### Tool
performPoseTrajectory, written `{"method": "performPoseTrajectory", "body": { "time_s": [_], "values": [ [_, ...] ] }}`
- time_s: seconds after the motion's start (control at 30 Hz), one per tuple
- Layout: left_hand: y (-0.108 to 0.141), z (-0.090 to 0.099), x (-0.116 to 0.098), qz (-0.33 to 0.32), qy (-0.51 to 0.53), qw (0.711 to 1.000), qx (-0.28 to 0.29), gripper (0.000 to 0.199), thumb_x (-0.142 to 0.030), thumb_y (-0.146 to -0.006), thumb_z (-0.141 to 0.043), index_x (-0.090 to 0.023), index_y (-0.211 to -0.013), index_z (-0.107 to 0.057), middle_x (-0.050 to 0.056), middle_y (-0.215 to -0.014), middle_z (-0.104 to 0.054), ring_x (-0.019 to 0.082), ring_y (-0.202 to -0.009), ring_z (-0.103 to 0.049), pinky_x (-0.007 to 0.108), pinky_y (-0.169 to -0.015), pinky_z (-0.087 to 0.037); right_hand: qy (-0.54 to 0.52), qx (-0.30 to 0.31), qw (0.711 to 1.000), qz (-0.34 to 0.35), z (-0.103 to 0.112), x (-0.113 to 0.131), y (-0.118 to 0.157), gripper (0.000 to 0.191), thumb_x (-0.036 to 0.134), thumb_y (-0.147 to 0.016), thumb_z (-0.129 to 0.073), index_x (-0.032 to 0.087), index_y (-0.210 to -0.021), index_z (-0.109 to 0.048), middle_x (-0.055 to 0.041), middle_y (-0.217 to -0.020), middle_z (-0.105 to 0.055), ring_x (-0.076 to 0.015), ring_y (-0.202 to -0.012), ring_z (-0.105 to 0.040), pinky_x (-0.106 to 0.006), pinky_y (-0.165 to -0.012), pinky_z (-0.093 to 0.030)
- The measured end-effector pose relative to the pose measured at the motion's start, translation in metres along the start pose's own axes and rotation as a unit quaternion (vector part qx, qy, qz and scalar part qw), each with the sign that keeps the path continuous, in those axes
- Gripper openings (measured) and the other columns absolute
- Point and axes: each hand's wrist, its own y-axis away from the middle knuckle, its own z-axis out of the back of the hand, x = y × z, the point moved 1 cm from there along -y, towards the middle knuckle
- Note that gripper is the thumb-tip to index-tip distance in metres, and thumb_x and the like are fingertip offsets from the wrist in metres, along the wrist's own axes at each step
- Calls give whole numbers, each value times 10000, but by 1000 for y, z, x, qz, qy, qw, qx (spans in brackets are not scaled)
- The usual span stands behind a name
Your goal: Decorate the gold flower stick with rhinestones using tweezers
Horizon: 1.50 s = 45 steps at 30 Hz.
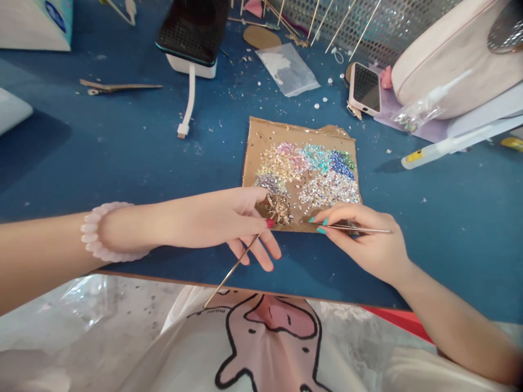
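A piece of cardboard (294,133) lies on the blue table, with small shiny gems (329,188) in patches of white, blue, turquoise, pink, yellow and grey. My left hand (245,223) pinches a thin metal stick (231,272) that slants down past the table's front edge. At the stick's upper end a gold ornament (280,208) sits over the cardboard's lower left part. My right hand (368,234) is closed on thin tweezers (351,228), whose tips point left, a short way from the ornament.
Behind the cardboard are a small plastic bag (288,69) and loose pearls. A black device (192,32) with a white cable (188,109) and a metal clip (122,87) lie at back left. At right are a phone (365,88), a white pen (441,149) and a pink case (453,60).
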Motion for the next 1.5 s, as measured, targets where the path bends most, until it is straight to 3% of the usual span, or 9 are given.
{"method": "performPoseTrajectory", "body": {
  "time_s": [0.27,0.5,0.73,0.87,1.03,1.3,1.5],
  "values": [
    [7,-8,-8,7,11,1000,-24,118,-262,-972,-432,-215,-1080,-421,60,-914,-745,194,-821,-731,196,-561,-525,2,-18,1000,11,2,3,0,84,140,-807,-642,216,-832,-618,-8,-869,-736,-136,-778,-714,-205,-666,-582],
    [3,-8,-1,-11,21,1000,-12,209,-225,-941,-455,-226,-1147,-418,58,-986,-736,209,-885,-720,225,-574,-542,-38,-56,997,23,-1,7,3,157,83,-802,-637,229,-850,-606,5,-875,-728,-124,-817,-708,-198,-696,-583],
    [0,-14,4,-34,52,998,-19,119,-228,-966,-425,-199,-1050,-504,62,-1174,-676,197,-1058,-662,226,-669,-574,-77,-97,992,13,-4,13,3,194,65,-797,-642,239,-877,-611,11,-901,-729,-130,-839,-709,-204,-694,-589],
    [2,-18,4,-18,107,993,-36,129,-213,-969,-450,-188,-1051,-547,75,-1180,-676,199,-1055,-662,228,-704,-574,-97,-116,988,8,-5,19,2,210,70,-816,-620,266,-890,-613,10,-916,-726,-154,-838,-709,-257,-699,-599],
    [2,-22,8,-20,140,989,-40,160,-209,-965,-489,-209,-1103,-569,67,-1189,-670,183,-1034,-667,224,-707,-582,-51,-142,987,54,-9,26,1,255,30,-793,-629,263,-896,-614,12,-907,-720,-150,-825,-695,-276,-725,-580],
    [1,-22,11,-36,141,989,-37,249,-216,-969,-489,-233,-1206,-563,61,-1279,-612,185,-1088,-637,218,-734,-589,77,-118,983,116,-7,29,5,336,6,-746,-648,260,-964,-617,-14,-959,-719,-189,-852,-686,-324,-755,-577],
    [1,-21,10,-44,136,989,-27,231,-219,-971,-483,-243,-1183,-573,42,-1261,-620,172,-1074,-642,203,-726,-591,80,-99,981,146,-7,30,4,382,-1,-751,-624,267,-1022,-605,-28,-973,-718,-202,-823,-678,-374,-733,-574]
  ]
}}
